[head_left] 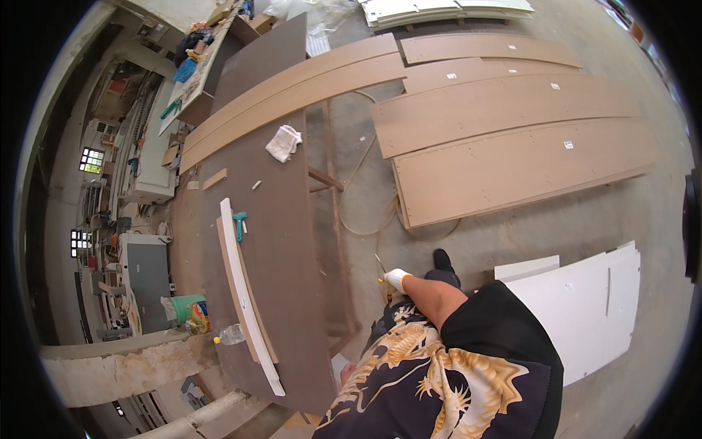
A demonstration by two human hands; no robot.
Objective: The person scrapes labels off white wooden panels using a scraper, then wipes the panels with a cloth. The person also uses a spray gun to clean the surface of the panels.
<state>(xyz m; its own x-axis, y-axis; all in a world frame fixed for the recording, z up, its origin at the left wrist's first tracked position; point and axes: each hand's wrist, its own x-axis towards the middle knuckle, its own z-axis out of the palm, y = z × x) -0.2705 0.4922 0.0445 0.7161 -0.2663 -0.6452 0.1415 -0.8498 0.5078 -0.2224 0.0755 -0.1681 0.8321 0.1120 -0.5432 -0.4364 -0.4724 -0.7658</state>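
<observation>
Closest to my camera is a dark shirt printed with golden dragons (468,384), to the right of the long, dark-brown flat table (289,234), my landmark. From my remote post I see the right hand (395,280) in a white glove, right of that table, its fingers seemingly curled around a slim tool with yellow and red parts (381,280); its exact kind is too small to tell. What looks like the left hand (346,373) peeks out beside the table's right edge, mostly hidden, so I cannot tell how open it is or what it holds. On the table lie a long white strip (248,300), a teal T-shaped tool (239,225) and a crumpled pale cloth (284,143). Tan wooden panels (512,172) are stacked well right of the table.
</observation>
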